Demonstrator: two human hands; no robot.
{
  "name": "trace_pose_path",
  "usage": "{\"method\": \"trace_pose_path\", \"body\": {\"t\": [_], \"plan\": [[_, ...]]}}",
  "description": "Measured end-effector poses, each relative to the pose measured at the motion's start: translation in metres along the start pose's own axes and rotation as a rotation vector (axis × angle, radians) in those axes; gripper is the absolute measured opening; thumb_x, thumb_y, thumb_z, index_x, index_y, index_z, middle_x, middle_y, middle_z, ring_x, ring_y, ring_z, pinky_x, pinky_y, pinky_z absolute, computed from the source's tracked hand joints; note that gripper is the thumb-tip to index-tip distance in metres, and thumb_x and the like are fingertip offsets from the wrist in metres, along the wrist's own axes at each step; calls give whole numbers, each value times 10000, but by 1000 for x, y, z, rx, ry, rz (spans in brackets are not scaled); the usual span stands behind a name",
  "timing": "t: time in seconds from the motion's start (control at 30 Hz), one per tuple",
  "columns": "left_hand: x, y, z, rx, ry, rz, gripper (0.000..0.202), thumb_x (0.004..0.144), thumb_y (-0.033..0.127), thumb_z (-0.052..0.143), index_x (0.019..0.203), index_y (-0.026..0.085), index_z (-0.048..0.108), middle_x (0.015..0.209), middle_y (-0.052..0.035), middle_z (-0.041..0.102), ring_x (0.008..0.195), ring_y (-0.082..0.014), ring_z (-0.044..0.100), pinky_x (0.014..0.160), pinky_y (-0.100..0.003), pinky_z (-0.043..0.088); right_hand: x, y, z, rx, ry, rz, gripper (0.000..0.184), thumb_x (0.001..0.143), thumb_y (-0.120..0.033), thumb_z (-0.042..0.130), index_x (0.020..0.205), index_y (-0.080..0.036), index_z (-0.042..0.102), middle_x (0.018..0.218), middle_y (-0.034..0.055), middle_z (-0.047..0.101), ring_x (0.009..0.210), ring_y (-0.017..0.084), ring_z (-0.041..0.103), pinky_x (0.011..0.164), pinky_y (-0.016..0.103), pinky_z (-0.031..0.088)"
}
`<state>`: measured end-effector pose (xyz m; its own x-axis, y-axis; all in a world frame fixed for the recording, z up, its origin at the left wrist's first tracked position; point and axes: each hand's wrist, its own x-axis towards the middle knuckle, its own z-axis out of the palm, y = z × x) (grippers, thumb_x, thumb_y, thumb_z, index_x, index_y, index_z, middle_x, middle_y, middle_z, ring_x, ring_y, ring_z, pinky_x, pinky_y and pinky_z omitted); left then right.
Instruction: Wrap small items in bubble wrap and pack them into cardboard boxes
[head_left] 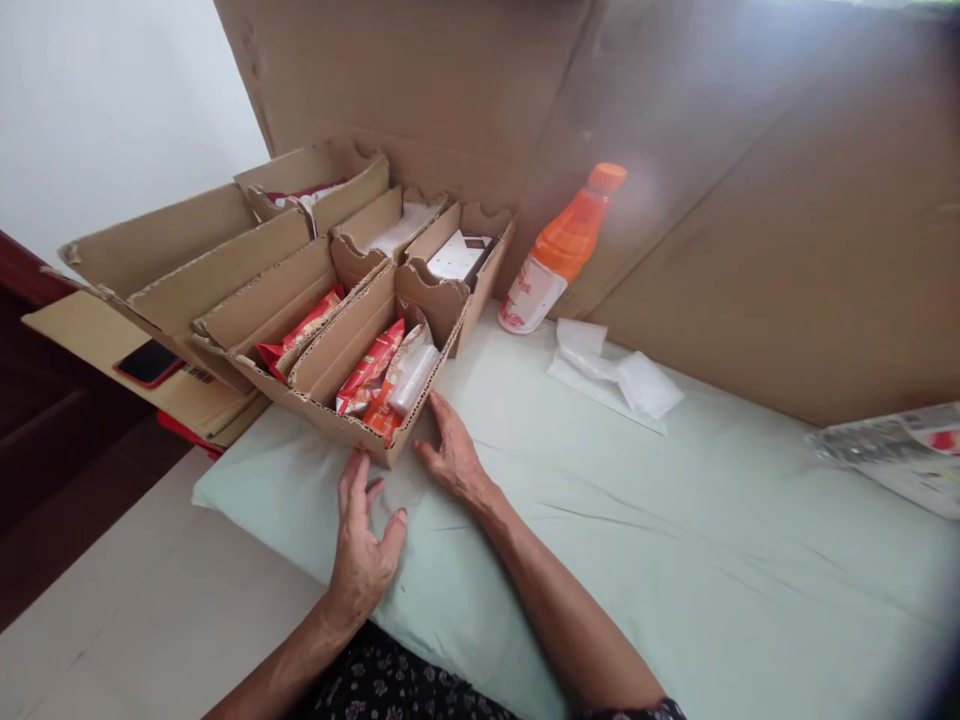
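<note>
The box [360,320] is flanked closely at its near corner by the left hand [365,550] and right hand [455,455], fingers loosely parted, nothing gripped; its compartments [330,368] are angled away, forward and rightward.

One head-worn view, facing forward and steeply down

The camera sits on the person's head, looking over their own lap: dark patterned clothing [397,685] runs along the bottom edge, and both forearms enter from below. The left hand [367,555] and right hand [456,455] appear close, below and left of centre. The cardboard compartments [345,345] lie just past them, seen from above at a slant, so their insides show. A large cardboard panel [712,230] backs the view across the top, farther off, its foot slanting down rightward. The pale green surface [637,560] spreads wide to the right.
</note>
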<state>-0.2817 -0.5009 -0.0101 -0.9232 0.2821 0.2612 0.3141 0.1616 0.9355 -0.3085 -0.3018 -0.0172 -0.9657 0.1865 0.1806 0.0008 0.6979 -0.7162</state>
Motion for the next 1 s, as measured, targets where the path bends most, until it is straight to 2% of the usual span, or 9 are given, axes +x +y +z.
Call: {"method": "trace_pose_path", "body": {"t": [0.07,0.17,0.3,0.43,0.7,0.83,1.0], "plan": [[4,-1,1,-14,-6,-8,743,932,212,588,1599,335,284,1604,-133,324,1473,-299,413,1121,-470,518,4,-1,0,-5,5,24,831,820,-254,605,1592,-117,329,1603,210,430,1481,331,417,1233,541,330],[4,-6,-1,-17,-19,-43,701,940,220,584,1580,322,316,1572,-138,375,1433,-289,460,1118,-467,513,-2,-4,0,-58,7,17,709,844,-218,566,1535,-119,439,1548,195,509,1459,319,446,1225,539,343],[-4,-16,-4,-9,-40,-120,627,955,231,566,1545,280,357,1484,-153,486,1268,-256,591,1070,-459,534,-18,-9,-2,-159,-27,0,539,884,-204,538,1415,-131,592,1500,166,570,1478,320,418,1217,548,351],[-7,-18,-2,15,-23,-64,594,949,220,559,1517,260,393,1485,-158,487,1285,-263,571,1071,-455,522,-21,-12,-3,-206,-46,26,466,909,-223,540,1357,-158,652,1501,152,573,1477,324,417,1192,559,375],[-2,-25,-5,-42,0,-84,577,940,245,564,1495,215,409,1419,-183,531,1205,-251,616,1055,-456,530,-16,-17,-1,-251,-26,44,432,908,-203,569,1321,-144,683,1488,153,589,1456,319,442,1184,535,379],[0,-32,-10,-62,26,-67,477,919,285,592,1384,202,534,1398,-163,565,1176,-241,636,1039,-430,540,-15,-25,-1,-307,-92,61,452,925,-197,575,1358,-94,650,1503,176,567,1470,296,421,1212,483,348],[3,-30,-12,11,16,-25,364,891,323,607,1227,190,652,1342,-139,611,1055,-222,670,1002,-418,558,-19,-32,-3,-361,-114,37,445,961,-232,571,1393,-139,619,1531,149,544,1476,272,409,1193,452,362]]}}
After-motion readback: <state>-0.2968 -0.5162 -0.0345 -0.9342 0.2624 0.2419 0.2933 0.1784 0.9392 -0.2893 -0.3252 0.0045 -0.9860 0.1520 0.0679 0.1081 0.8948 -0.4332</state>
